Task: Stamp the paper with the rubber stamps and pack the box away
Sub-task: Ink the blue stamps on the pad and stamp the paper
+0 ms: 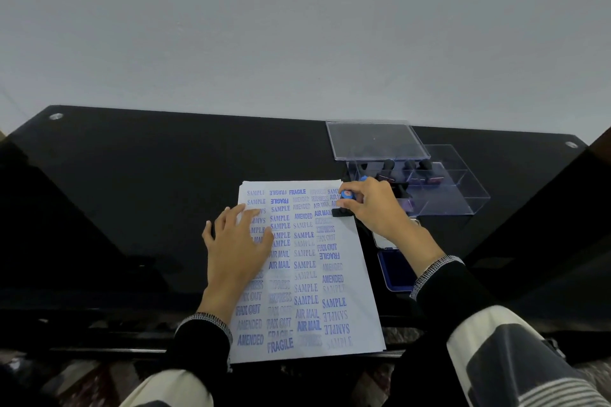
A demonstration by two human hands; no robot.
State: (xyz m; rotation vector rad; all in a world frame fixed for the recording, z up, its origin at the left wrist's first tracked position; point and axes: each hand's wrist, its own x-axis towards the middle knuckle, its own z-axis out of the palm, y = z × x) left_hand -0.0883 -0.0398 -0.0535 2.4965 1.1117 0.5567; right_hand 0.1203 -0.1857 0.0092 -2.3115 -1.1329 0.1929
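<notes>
My left hand lies flat and open on the paper, full of blue words. My right hand grips a blue-topped stamp.

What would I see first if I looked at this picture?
The white paper in the middle of the black table, covered in blue words like SAMPLE and FRAGILE. The right hand presses a stamp on its top right corner while the left hand lies flat on it. A clear box sits behind.
</notes>
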